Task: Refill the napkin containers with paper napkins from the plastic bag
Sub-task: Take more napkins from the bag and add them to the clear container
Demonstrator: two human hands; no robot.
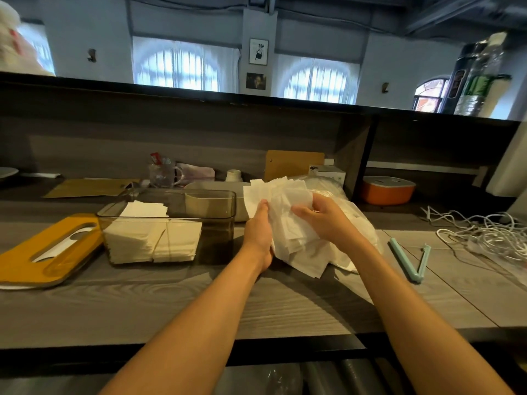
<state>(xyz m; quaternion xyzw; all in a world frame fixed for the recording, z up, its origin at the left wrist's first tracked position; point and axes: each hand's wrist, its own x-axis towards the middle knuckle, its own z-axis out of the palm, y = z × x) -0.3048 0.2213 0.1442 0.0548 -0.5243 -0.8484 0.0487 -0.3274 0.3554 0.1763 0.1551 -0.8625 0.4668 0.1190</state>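
A loose bundle of white paper napkins (288, 220) is held between both hands above the counter, fanned and uneven. My left hand (258, 235) grips its left side from below. My right hand (325, 218) curls over its right side, thumb on the front. Behind and under the bundle lies the clear plastic bag (333, 192), with more napkins inside. Left of my hands stands a clear smoky napkin container (219, 206), open, holding two stacks of napkins (151, 238) in its left part. Its yellow lid (31, 260) with a slot lies flat at the far left.
A light blue bag clip (410, 260) lies open to the right, with tangled white cables (484, 235) beyond it. An orange box (386, 189) sits in the right cubby. A glass mug (162, 175), a beige tray (216, 186) and a small carton stand at the back.
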